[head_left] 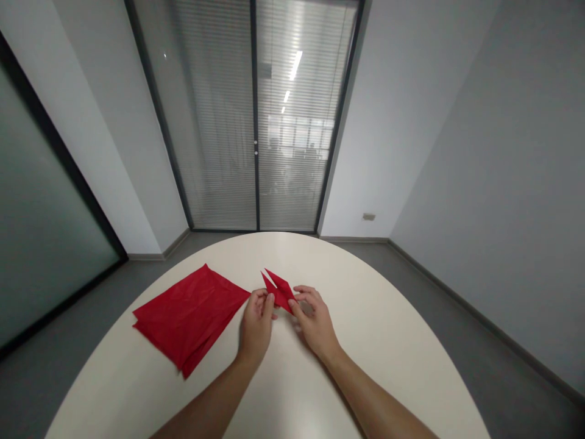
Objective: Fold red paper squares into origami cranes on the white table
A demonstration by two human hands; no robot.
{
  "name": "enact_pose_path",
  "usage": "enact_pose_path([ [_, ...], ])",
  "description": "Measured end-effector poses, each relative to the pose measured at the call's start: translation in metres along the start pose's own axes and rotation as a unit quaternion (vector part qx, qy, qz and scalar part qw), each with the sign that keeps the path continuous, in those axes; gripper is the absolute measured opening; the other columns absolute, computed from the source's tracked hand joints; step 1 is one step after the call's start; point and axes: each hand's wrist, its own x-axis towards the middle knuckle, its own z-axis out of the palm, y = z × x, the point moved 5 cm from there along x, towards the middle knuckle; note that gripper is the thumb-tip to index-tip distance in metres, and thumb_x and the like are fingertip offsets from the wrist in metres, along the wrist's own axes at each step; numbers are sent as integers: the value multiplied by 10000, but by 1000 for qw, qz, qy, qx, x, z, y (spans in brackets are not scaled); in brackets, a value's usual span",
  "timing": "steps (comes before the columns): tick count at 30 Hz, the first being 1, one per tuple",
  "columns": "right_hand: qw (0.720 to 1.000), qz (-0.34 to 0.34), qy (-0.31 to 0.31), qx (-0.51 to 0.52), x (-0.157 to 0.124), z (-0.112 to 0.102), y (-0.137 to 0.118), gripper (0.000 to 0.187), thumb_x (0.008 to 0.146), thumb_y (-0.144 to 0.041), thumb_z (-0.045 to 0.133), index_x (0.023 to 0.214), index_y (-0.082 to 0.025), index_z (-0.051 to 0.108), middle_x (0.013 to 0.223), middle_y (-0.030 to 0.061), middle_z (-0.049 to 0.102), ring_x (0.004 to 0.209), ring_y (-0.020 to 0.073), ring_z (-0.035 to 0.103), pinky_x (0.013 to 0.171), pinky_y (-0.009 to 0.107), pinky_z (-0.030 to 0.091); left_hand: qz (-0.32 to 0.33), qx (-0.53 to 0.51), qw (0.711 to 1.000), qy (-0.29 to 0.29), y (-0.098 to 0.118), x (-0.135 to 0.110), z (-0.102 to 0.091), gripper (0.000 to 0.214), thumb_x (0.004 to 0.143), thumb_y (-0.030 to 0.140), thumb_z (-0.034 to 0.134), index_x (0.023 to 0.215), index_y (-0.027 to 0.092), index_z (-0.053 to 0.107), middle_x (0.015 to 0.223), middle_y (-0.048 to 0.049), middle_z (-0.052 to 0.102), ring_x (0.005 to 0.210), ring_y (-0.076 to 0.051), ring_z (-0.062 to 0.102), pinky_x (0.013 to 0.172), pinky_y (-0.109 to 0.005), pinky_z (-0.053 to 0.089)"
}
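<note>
A small piece of folded red paper (pixel 281 295) is held between my two hands over the table. Two narrow points stick up from it, pointing away from me, with a slit between them. My left hand (pixel 257 320) pinches its left side, thumb on top. On the right side, the thumb and fingers of my right hand (pixel 316 318) grip its edge. To the left of my left hand lies a stack of red paper sheets (pixel 192 317), slightly fanned and creased, one corner reaching close to my left fingers. My fingers hide the lower part of the folded paper.
The round white table (pixel 384 353) curves away in front of me. Beyond it stand glass doors (pixel 258 122) with blinds. A wall socket (pixel 368 216) sits low on the white wall at the right, and a frosted glass panel (pixel 46 213) is at the left.
</note>
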Motion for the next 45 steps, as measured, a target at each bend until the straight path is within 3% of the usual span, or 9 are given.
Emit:
enact_pose_path([
  [4,998,28,-14,51,-2,2,1,240,941,-431,604,974,-204,675,840,46,713,804,213,659,791,342,514,-2,-41,998,-39,-3,-1,8,370,853,466,694,1071,192,572,1054,-97,724,856,-183,690,668,-248,510],
  [12,996,-17,-43,80,-7,5,-5,234,981,-375,558,1161,-228,589,994,54,714,902,192,673,844,325,518,-24,-46,998,-32,-4,2,6,316,854,440,668,1025,185,593,1023,-100,735,844,-191,696,636,-250,514],
  [16,996,-27,-45,67,-6,6,-2,334,938,-328,619,1251,-244,539,1073,60,703,944,202,669,850,333,526,-25,-35,998,-50,-2,0,9,279,860,406,658,1013,178,610,998,-96,737,815,-192,696,664,-270,529],
  [22,997,-36,-55,28,-5,10,-1,319,880,-258,654,1193,-232,594,1146,75,690,1031,228,660,933,370,521,0,-45,995,-92,0,-3,13,317,870,423,672,1046,164,619,1004,-102,733,880,-205,699,774,-298,544],
  [27,994,-40,-78,60,-9,11,-10,430,860,-285,691,1265,-226,560,1167,91,701,998,223,688,882,349,555,-17,-45,997,-61,-3,0,11,290,867,429,676,992,176,610,974,-85,732,862,-203,704,770,-305,551],
  [31,997,-27,-55,52,-8,7,-11,326,921,-298,595,1237,-218,601,1180,97,701,996,216,679,837,335,554,-21,-39,997,-56,-2,0,10,310,856,443,686,993,175,612,971,-93,735,836,-204,705,696,-287,545],
  [37,998,-25,-46,39,-5,5,-9,332,877,-288,644,1200,-213,653,1082,78,716,812,184,646,741,314,537,-28,-54,997,-48,0,0,9,369,838,462,700,1038,169,600,965,-98,739,792,-188,697,649,-265,524],
  [42,999,-12,-20,27,-5,3,-4,305,871,-290,636,1156,-197,693,803,26,694,688,169,607,677,297,521,-19,-64,997,-42,-1,1,9,368,850,464,689,1047,173,580,910,-72,727,766,-177,687,630,-254,518],
  [45,1000,-7,-4,12,-5,1,-2,286,863,-267,618,1125,-190,704,747,13,675,666,165,604,667,294,521,-20,-67,997,-38,-2,1,8,353,838,462,704,1008,180,576,889,-59,724,762,-176,690,628,-250,519],
])
